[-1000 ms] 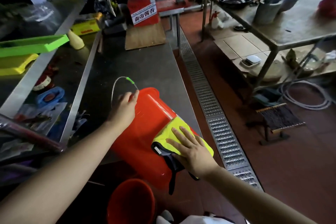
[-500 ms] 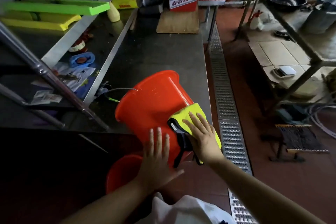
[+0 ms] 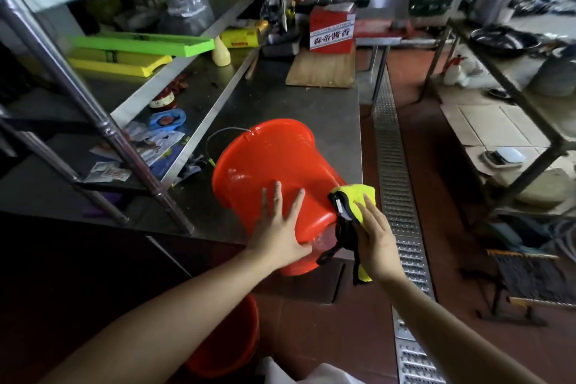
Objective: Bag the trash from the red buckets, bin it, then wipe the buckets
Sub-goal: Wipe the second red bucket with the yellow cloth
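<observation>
A red bucket lies tilted on its side at the near edge of the steel counter, its mouth turned away from me and its wire handle hanging to the left. My left hand presses flat on the bucket's wall with fingers spread. My right hand presses a yellow cloth with black trim against the bucket's right side, near its base. A second red bucket stands on the floor below, partly hidden by my left arm.
A shelf rack with green and yellow trays and packets stands at the left. A wooden board and a red carton sit at the counter's far end. A metal floor drain runs along the right. Another steel table stands at the far right.
My left hand left the bucket's rim and came to lie flat on its side wall. The cloth under my right hand slid down toward the base. The view shifted.
</observation>
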`<state>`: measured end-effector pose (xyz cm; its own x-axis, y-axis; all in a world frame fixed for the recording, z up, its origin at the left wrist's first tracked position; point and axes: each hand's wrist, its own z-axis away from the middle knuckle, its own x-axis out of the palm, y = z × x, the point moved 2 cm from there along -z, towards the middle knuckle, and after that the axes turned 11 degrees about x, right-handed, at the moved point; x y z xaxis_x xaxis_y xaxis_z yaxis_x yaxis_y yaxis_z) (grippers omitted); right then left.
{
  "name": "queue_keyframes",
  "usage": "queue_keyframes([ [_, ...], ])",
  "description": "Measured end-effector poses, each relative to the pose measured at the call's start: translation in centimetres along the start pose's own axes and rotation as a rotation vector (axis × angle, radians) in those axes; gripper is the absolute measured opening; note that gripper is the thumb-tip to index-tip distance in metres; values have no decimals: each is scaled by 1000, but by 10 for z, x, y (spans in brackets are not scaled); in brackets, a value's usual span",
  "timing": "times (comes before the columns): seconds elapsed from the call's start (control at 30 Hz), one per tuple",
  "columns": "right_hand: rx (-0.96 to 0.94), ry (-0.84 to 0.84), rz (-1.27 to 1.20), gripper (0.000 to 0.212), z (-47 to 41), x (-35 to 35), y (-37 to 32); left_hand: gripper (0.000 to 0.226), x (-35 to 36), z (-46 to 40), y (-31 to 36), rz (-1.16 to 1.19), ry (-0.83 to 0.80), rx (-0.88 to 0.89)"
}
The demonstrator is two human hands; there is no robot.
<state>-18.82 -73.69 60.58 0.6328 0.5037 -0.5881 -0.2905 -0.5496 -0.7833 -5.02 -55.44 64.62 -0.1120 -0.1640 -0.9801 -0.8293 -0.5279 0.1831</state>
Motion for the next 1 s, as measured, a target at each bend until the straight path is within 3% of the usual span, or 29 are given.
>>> queue_keyframes([
  [0.37,37,76,82,49,-78,3,-66,107,-129,-102,-35,459,-11,-135],
  [0.63,19,75,164,45,-154,4,-134,57,-169,-140,-84,792,0,-197],
  [0.77,-13,11,233,44,-188,8,-160,56,-173,-147,-105,930,28,-301],
  [0.9,-63,-37,331,44,-217,17,-182,85,-169,-150,-121,1091,17,-445],
  [1.0,-90,-127,399,44,-233,31,-194,85,-156,-146,-136,1202,-25,-505],
])
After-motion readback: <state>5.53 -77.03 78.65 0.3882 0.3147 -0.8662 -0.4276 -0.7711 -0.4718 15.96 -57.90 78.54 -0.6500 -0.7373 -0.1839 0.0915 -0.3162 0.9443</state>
